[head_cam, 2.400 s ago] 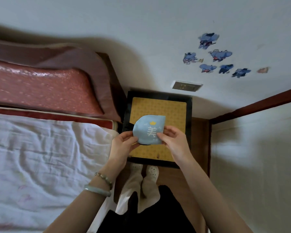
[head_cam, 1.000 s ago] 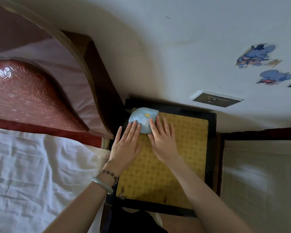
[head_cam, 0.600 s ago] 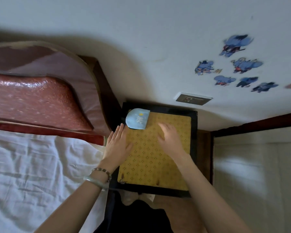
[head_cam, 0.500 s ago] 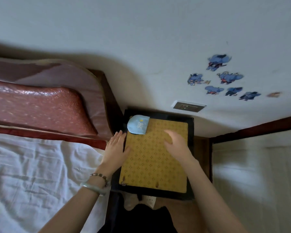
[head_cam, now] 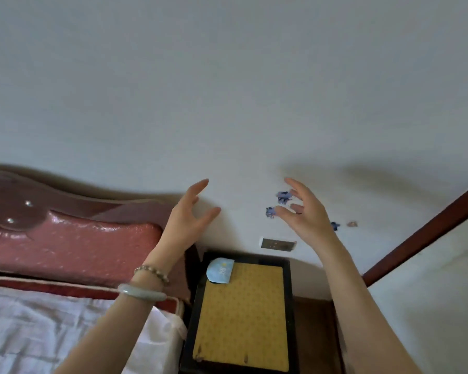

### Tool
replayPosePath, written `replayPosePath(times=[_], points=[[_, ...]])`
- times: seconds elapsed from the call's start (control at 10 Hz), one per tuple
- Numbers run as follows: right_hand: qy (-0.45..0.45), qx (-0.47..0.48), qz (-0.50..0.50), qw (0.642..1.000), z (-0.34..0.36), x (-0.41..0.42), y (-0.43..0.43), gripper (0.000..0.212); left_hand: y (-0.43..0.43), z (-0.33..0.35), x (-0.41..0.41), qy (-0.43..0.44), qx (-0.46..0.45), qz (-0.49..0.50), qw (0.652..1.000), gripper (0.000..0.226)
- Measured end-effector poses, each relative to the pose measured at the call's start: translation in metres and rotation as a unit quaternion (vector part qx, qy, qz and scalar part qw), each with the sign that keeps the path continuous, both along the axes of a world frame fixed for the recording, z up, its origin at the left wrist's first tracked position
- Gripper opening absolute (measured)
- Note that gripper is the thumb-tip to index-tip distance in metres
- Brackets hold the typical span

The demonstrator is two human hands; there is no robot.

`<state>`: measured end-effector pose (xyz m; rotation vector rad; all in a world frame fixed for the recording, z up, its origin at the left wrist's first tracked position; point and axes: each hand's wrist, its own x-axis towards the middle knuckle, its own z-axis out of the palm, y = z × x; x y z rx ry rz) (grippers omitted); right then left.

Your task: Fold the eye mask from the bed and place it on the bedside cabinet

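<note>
Pale wall [head_cam: 227,90] behind a bed [head_cam: 38,327] w/ red headboard [head_cam: 73,244]; one bedside cabinet [head_cam: 288,306] beside it, yellow patterned top. One eye mask [head_cam: 220,270], folded, light blue w/ white lettering, lies on the cabinet's far left corner. Two hands raised in front of the wall, well apart from the mask, which lies below and between them. Left hand [head_cam: 188,217] & right hand [head_cam: 305,211] both spread open, holding nothing. Two bracelets [head_cam: 143,290] on left wrist.

White wall [head_cam: 227,76], red headboard [head_cam: 65,247], wall stickers [head_cam: 283,197].
</note>
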<state>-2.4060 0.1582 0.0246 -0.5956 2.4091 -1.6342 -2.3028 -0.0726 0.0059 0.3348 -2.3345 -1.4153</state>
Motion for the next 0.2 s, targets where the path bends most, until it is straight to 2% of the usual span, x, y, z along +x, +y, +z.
replayPosePath(times=[0.1,0.2], points=[[0.089,-0.097,-0.016,0.991,0.067,0.009,0.010,0.065,0.009,0.066,0.001,0.159,0.048,-0.030,0.986,0.067],[0.167,-0.183,-0.023,0.969,0.121,0.027,0.025,0.069,0.019,0.119,0.013,0.246,0.064,-0.059,0.965,0.081]])
